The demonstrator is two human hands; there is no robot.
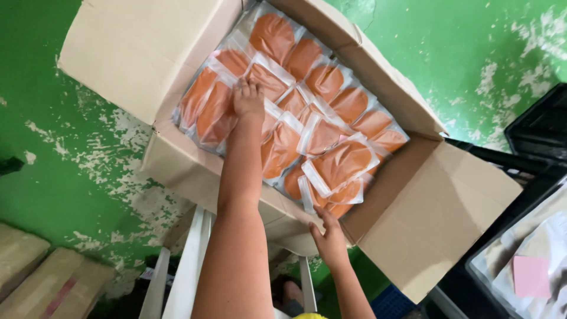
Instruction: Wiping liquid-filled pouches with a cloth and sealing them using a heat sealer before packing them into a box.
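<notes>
An open cardboard box (413,207) is filled with several clear packets of orange pads (342,162), laid in overlapping rows. My left hand (248,99) reaches deep into the box and lies flat on the packets near its far left side, fingers spread, holding nothing. At the box's near rim, my right hand (328,235) grips the cardboard wall just below the closest packets. The box flaps stand open on all sides.
The box sits on a white frame stand (189,266) over a worn green floor (65,171). Black crates (540,127) with clear bags and a pink piece (530,275) stand at the right. Taped cardboard boxes (41,277) lie bottom left; a blue crate (390,304) shows below.
</notes>
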